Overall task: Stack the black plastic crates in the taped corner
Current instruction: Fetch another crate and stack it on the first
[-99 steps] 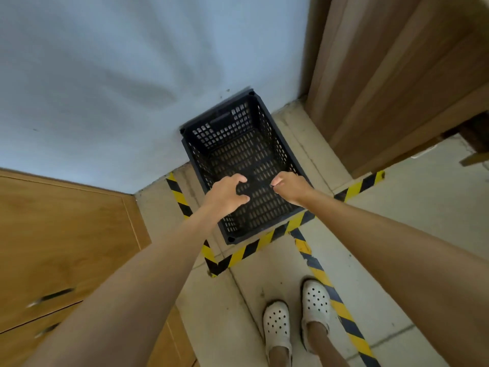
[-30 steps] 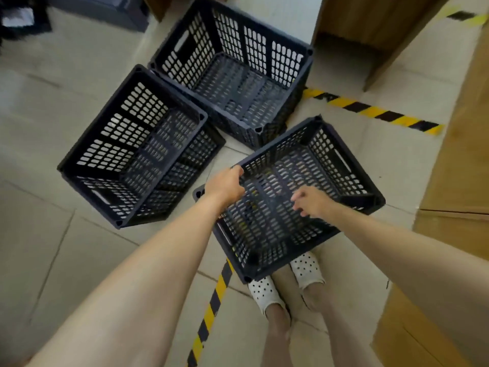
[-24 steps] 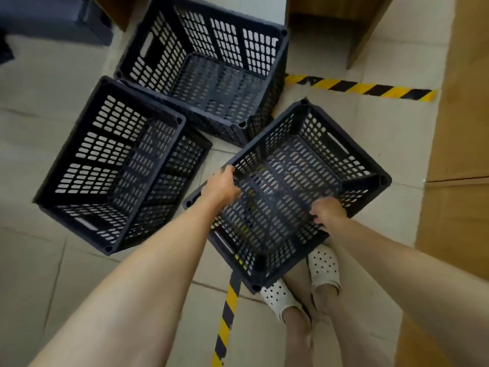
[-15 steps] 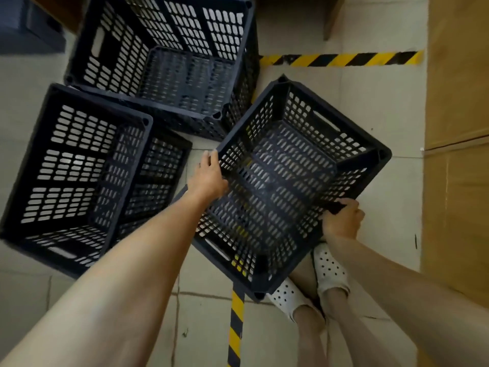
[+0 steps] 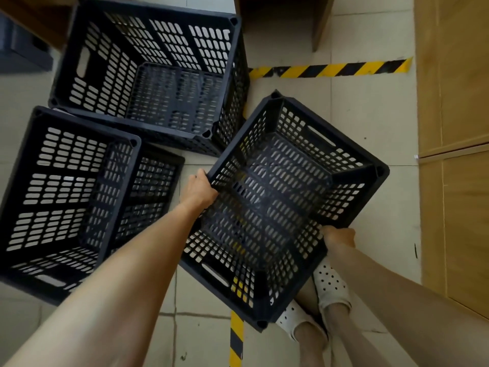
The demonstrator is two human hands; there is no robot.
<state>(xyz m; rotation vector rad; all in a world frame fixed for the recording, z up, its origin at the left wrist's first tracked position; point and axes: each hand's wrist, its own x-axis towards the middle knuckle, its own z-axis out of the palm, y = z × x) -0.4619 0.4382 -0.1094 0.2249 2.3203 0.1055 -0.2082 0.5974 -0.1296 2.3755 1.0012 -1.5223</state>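
Observation:
Three black perforated plastic crates are in view. The nearest crate [image 5: 285, 197] is turned diagonally and held above the floor over my feet. My left hand [image 5: 198, 188] grips its left long rim. My right hand [image 5: 338, 235] grips the opposite rim, fingers curled under the edge. A second crate [image 5: 71, 197] sits on the floor at the left. A third crate [image 5: 148, 75] stands behind it at the top. The taped corner itself is out of view.
Yellow-black tape [image 5: 328, 68] runs across the tiled floor at the upper right, and another strip [image 5: 235, 337] runs toward me at the bottom. Wooden cabinet panels [image 5: 455, 154] line the right side. My white clogs [image 5: 330, 290] stand under the held crate.
I turned away from the crate in the taped corner to three others. Both hands took hold of the nearest crate's rims and it has risen, tilting toward me.

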